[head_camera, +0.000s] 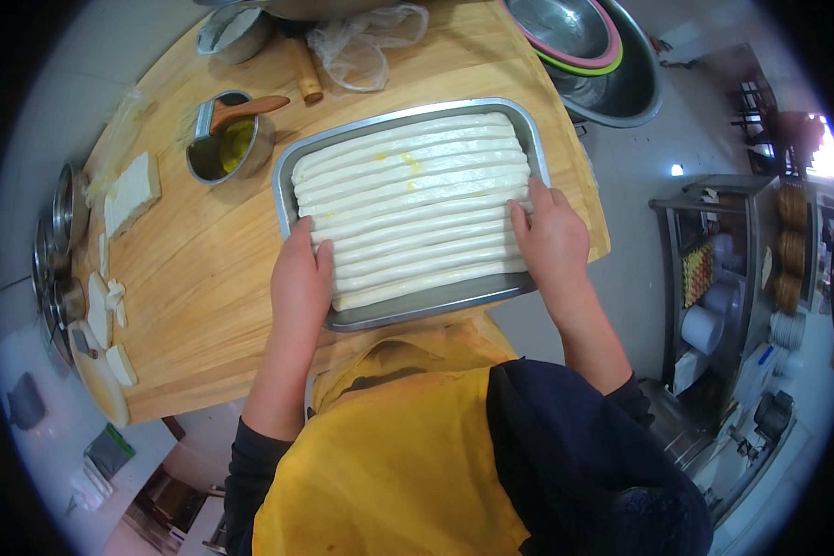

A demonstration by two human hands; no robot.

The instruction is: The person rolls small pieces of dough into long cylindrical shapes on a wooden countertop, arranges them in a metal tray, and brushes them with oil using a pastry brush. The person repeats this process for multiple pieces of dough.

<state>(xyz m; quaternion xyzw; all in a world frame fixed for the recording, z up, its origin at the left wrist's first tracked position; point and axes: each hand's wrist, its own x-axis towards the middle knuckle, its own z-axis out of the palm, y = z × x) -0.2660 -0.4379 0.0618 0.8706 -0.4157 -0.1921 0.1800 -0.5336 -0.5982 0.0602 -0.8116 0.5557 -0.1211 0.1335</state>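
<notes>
Several long white dough strips point(417, 208) lie side by side in a rectangular metal baking tray point(417, 315). Their surface is glossy, with yellow oil-like spots on the upper ones. At the tray's left side, my left hand point(300, 274) has its thumb and fingers around the end of a middle strip. My right hand point(554, 233) is at the opposite end, thumb and fingertips likewise around the dough. Both hands reach over the tray's side rims. The undersides of the fingers are hidden.
On the wooden table point(201, 278), a pastry brush point(243, 111) rests across a metal pot of yellow oil point(236, 149). Nearby are a dough block point(133, 194), a rolling pin point(304, 73), a plastic bag point(361, 52) and a metal bowl point(235, 35). Stacked basins point(598, 90) stand beyond the right edge.
</notes>
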